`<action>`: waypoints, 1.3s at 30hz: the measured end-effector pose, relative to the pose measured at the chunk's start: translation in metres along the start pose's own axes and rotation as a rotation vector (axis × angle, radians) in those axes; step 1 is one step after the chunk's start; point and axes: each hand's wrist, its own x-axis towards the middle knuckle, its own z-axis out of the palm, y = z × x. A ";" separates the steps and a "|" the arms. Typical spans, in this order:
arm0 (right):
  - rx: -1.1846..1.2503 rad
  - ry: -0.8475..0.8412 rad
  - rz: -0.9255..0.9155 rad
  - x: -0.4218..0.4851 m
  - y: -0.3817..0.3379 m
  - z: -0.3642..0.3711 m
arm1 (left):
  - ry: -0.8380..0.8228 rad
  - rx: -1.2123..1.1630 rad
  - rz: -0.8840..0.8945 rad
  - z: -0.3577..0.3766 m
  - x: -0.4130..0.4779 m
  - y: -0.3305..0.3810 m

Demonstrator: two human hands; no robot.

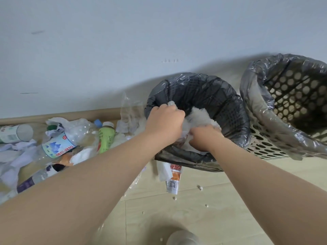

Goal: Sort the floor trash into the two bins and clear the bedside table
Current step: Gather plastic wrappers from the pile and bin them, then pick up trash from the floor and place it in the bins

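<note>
Reaching into the near bin (194,82), lined with a black bag, both hands hold a wad of white crumpled paper (201,117) low inside it, probably to drop it clear of the rim. The left hand (165,119) curls its fingers round the wad's top edge. The right hand (201,138) grips its lower part, knuckles up. A second, perforated bin (290,89) stands just beside, to the right. A heap of bottles and paper scraps (58,142) lies unsorted on the floor (230,200) to the left. No bedside table shows.

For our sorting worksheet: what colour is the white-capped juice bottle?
The juice bottle is light green; head view.
</note>
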 end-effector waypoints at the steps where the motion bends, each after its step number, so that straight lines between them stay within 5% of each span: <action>1: 0.004 -0.070 0.016 0.003 0.001 -0.003 | 0.050 -0.043 0.048 0.000 -0.005 -0.004; 4: 0.083 -0.043 0.061 -0.005 0.002 -0.026 | 0.277 -0.210 0.080 -0.001 -0.028 -0.019; 8: 0.217 0.477 0.044 -0.048 -0.002 -0.056 | 0.398 -0.455 -0.187 0.002 -0.067 -0.042; 13: 0.536 0.861 -0.422 -0.095 -0.068 -0.032 | 0.348 -0.598 -0.577 0.028 -0.121 -0.072; 14: 0.573 0.770 -0.501 -0.100 -0.085 -0.019 | 0.327 -0.600 -0.666 0.035 -0.131 -0.079; 17: 0.740 0.069 -0.489 -0.109 -0.127 0.019 | 0.253 -0.568 -0.871 0.057 -0.155 -0.104; 19: 0.722 -0.156 -0.408 -0.105 -0.144 0.050 | 0.201 -0.578 -0.953 0.068 -0.164 -0.119; 23: 0.868 -0.183 -0.245 -0.093 -0.166 0.069 | 0.037 -0.599 -0.995 0.087 -0.170 -0.144; 28: 1.251 -0.267 -0.001 -0.074 -0.192 0.062 | -0.123 -0.642 -0.831 0.100 -0.160 -0.159; 31: 1.341 -0.258 0.136 -0.068 -0.199 0.065 | -0.033 -0.805 -0.970 0.095 -0.145 -0.164; 39: 1.379 -0.255 0.249 -0.074 -0.203 0.077 | -0.261 -0.860 -1.117 0.116 -0.138 -0.168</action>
